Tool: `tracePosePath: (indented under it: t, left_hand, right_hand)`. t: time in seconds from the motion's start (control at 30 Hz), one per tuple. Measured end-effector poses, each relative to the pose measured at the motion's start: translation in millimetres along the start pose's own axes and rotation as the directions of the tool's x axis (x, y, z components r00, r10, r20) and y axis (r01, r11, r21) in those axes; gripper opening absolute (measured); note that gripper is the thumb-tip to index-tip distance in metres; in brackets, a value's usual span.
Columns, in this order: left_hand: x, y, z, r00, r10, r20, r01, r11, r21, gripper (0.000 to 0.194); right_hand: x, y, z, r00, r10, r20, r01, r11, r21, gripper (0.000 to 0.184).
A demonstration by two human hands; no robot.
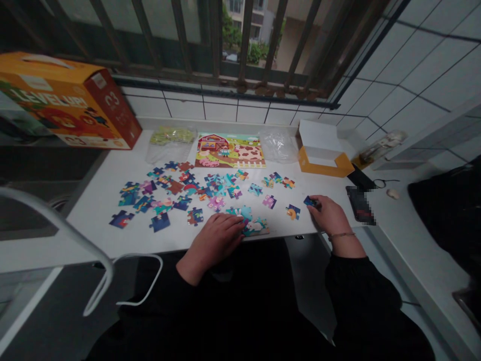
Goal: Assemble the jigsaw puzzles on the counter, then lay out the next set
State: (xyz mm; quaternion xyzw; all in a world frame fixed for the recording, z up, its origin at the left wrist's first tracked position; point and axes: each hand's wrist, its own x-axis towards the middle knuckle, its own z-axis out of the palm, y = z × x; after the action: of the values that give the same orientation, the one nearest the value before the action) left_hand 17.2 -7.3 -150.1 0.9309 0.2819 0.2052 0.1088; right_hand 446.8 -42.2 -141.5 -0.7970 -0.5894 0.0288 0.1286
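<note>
My right hand (326,215) pinches a small blue jigsaw piece (310,201) between thumb and fingers, just above the white counter (97,220). My left hand (216,241) lies with its fingertips against a joined group of jigsaw pieces showing a white rabbit (255,227). Whether those fingers grip a piece, I cannot tell. Several loose, colourful pieces (169,193) are scattered across the counter beyond my hands. Further back lies a finished farm jigsaw (230,150) with a red barn and a cow pattern.
A large orange puzzle box (63,103) stands at the back left, and an open orange-and-white box (323,150) at the back right. Clear plastic bags lie along the back. A black pouch (359,203) lies right, and a white curved tube (56,220) crosses the left foreground.
</note>
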Motion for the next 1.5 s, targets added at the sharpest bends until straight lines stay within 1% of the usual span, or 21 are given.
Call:
tracePosePath:
  t: [0.1,0.23,0.37,0.5,0.67,0.87,0.97,1.03,1.1,1.17,1.23,1.3,1.33,1.4,1.43,1.5]
  left_hand:
    - [-0.8,1.4,-1.4,1.0,0.001,0.004,-0.001,1.0,0.007,0.036]
    - [-2.2,2.5,-2.4,0.999,0.016,-0.03,-0.016,1.0,0.002,0.035]
    - [-3.0,2.8,-2.7,0.999,0.02,-0.032,-0.019,1.0,0.007,0.035]
    - [-3.5,3.0,-2.9,0.999,0.023,-0.033,-0.022,1.0,0.015,0.033]
    - [-4.4,2.1,-2.1,0.999,0.024,-0.032,-0.024,1.0,0.007,0.034]
    - [-4.3,0.5,0.0,0.997,0.05,-0.065,-0.048,0.998,0.035,0.03]
    - [-4.7,0.0,1.6,0.995,0.055,-0.081,-0.052,0.998,0.035,0.032]
    - [-5.3,-0.5,3.1,0.995,0.053,-0.082,-0.051,0.998,0.032,0.034]
    - [-5.9,-1.1,4.4,0.996,0.048,-0.075,-0.046,0.999,0.027,0.034]
    - [-6.2,-1.9,5.3,0.997,0.044,-0.068,-0.042,0.999,0.027,0.032]
    - [-6.2,-2.6,5.8,0.997,0.042,-0.067,-0.04,0.999,0.028,0.031]
    - [-6.0,-3.4,6.3,0.997,0.04,-0.068,-0.037,0.999,0.033,0.031]
    - [-5.9,-3.7,6.5,0.997,0.039,-0.068,-0.036,0.999,0.035,0.03]
    - [-5.8,-4.0,7.1,0.997,0.037,-0.066,-0.034,0.999,0.039,0.029]
    - [-5.8,-4.1,7.3,0.997,0.034,-0.065,-0.032,0.999,0.042,0.028]
    - [-5.8,-3.8,7.6,0.997,0.032,-0.067,-0.029,0.999,0.044,0.026]
  right_hand:
    - [-4.3,0.5,6.9,0.999,0.005,-0.049,-0.005,1.0,-0.001,0.037]
    - [-13.0,-3.0,16.8,0.993,-0.004,-0.122,0.004,1.0,0.003,0.032]
    - [-21.4,-10.4,24.8,0.984,-0.016,-0.18,0.008,0.999,-0.042,0.032]
    - [-27.9,-17.1,29.8,0.978,0.02,-0.208,-0.033,0.998,-0.06,0.032]
    - [-32.5,-22.2,34.8,0.964,0.055,-0.261,-0.06,0.998,-0.013,0.033]
    - [-34.8,-19.2,41.9,0.941,0.045,-0.334,-0.036,0.999,0.035,0.031]
    - [-34.4,-20.3,40.9,0.929,0.014,-0.369,-0.001,0.999,0.036,0.03]
    - [-30.5,-26.6,37.3,0.914,-0.021,-0.406,0.041,0.998,0.04,0.03]
    - [-21.5,-39.1,31.2,0.902,-0.084,-0.423,0.118,0.992,0.054,0.029]
    - [-6.5,-57.2,23.8,0.907,-0.189,-0.377,0.229,0.971,0.064,0.029]
    - [13.8,-78.0,17.0,0.911,-0.324,-0.257,0.35,0.935,0.063,0.031]
    - [36.1,-97.5,12.7,0.89,-0.443,-0.105,0.451,0.89,0.066,0.035]
    - [46.8,-105.8,11.7,0.883,-0.469,-0.026,0.469,0.881,0.059,0.038]
    - [65.3,-118.4,11.7,0.873,-0.474,0.118,0.474,0.88,0.028,0.045]
    - [72.6,-123.0,12.1,0.868,-0.467,0.167,0.472,0.882,0.011,0.046]
    - [83.7,-129.2,12.4,0.864,-0.458,0.212,0.471,0.882,-0.012,0.042]
